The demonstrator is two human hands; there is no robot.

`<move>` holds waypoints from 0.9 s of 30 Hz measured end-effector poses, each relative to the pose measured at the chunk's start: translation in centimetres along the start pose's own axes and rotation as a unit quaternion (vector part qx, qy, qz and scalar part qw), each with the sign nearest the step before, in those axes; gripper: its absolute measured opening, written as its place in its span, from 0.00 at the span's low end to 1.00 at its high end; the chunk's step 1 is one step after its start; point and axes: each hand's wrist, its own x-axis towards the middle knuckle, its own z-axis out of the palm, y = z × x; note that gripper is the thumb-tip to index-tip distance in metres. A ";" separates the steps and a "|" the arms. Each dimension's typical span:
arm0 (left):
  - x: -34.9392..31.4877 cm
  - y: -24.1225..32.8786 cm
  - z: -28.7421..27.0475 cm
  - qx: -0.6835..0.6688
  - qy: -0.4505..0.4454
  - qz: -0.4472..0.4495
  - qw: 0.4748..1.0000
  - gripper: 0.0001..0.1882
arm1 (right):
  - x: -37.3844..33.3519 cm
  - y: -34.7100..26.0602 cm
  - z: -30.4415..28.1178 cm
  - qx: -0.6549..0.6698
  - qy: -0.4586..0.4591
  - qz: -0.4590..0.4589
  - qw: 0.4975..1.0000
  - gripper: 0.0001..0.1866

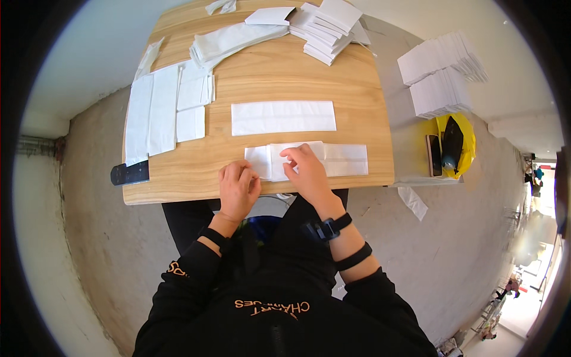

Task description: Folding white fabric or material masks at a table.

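Note:
A long flat white strip (348, 160), like a paper sleeve, lies along the table's near edge. Across its left-middle part sits a slightly wider white piece (278, 162); whether the two are joined I cannot tell. My left hand (239, 189) has its fingers curled together at the strip's lower left end, pinching the edge there. Over the wider piece is my right hand (307, 174), its thumb and forefinger bent but apart, with nothing visible between them. Just beyond, a second flat white strip (284, 117) lies parallel to the first.
White sleeves (162, 110) lie side by side at the table's left, beside a dark object (131, 174). Farther back are a sleeve pile (235, 43) and stacked white packets (327, 30). On the right, more stacks (441, 92) stand near a yellow bag (467, 146) holding a dark bottle (452, 146).

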 end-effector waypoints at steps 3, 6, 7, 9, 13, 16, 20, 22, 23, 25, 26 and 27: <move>0.0 0.2 0.0 -0.003 0.004 -0.014 1.000 0.09 | 0.3 1.4 1.3 -0.034 -0.032 0.021 0.999 0.12; -0.3 0.0 0.0 -0.006 0.004 -0.021 1.000 0.09 | 0.3 1.2 1.4 -0.034 -0.044 0.038 0.998 0.13; -0.3 -0.1 0.0 -0.008 0.008 -0.025 1.000 0.09 | 0.3 0.9 1.4 -0.015 -0.054 0.052 0.997 0.14; -0.1 0.0 0.0 -0.015 0.013 -0.025 0.999 0.09 | 0.3 1.2 1.3 -0.036 -0.050 0.040 0.997 0.15; -0.6 -0.8 -0.6 -0.078 0.030 -0.111 0.990 0.08 | 0.3 1.2 1.3 -0.057 -0.063 0.011 0.996 0.21; -1.3 -1.8 -1.5 -0.119 0.035 -0.197 0.973 0.07 | 0.3 0.6 1.1 -0.067 -0.073 0.001 0.995 0.24; -1.5 -1.5 -2.9 -0.166 0.000 -0.279 0.946 0.06 | 0.2 0.6 1.0 -0.093 -0.061 -0.016 0.994 0.26; -1.7 -1.7 -3.2 -0.204 -0.012 -0.311 0.928 0.06 | 0.2 0.4 1.0 -0.116 -0.058 -0.019 0.991 0.27; -1.6 -1.5 -3.4 -0.239 -0.019 -0.311 0.920 0.06 | 0.2 0.4 1.1 -0.116 -0.057 -0.019 0.991 0.27; -1.1 -0.8 -3.5 -0.274 -0.028 -0.309 0.910 0.06 | 0.2 0.4 1.1 -0.123 -0.055 -0.011 0.991 0.28; -0.7 0.0 -3.4 -0.293 0.006 -0.269 0.917 0.07 | 0.2 0.4 1.2 -0.123 -0.055 -0.011 0.991 0.28; -0.4 0.7 -3.4 -0.311 0.040 -0.229 0.922 0.08 | 0.3 0.3 1.4 -0.118 -0.053 -0.016 0.991 0.27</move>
